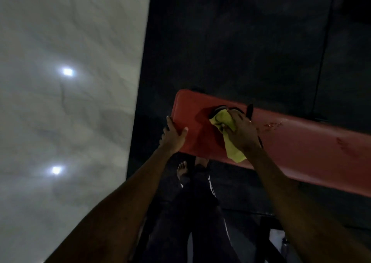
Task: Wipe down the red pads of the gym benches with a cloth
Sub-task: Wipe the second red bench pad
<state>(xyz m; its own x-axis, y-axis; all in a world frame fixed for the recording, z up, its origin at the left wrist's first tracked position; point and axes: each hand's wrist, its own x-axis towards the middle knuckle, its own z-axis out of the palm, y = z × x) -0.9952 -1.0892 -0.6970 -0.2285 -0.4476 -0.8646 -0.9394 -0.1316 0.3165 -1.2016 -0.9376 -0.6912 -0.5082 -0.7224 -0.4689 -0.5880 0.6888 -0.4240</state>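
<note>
A person's left hand (173, 136) grips the end of the red pad (301, 142), thumb on top, arm stretched forward. Just right of it, a yellow cloth (222, 120) sits bunched on the pad beside a dark gap, pinched in the curled fingers of the right hand (241, 130). Wiping appears under way at this end. The next stroke likely calls for sweeping rightward toward the scuff marks (273, 124).

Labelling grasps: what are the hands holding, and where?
The right hand grips yellow cloth by its bunched upper end; left hand grips end edge of red bench pad.
</note>
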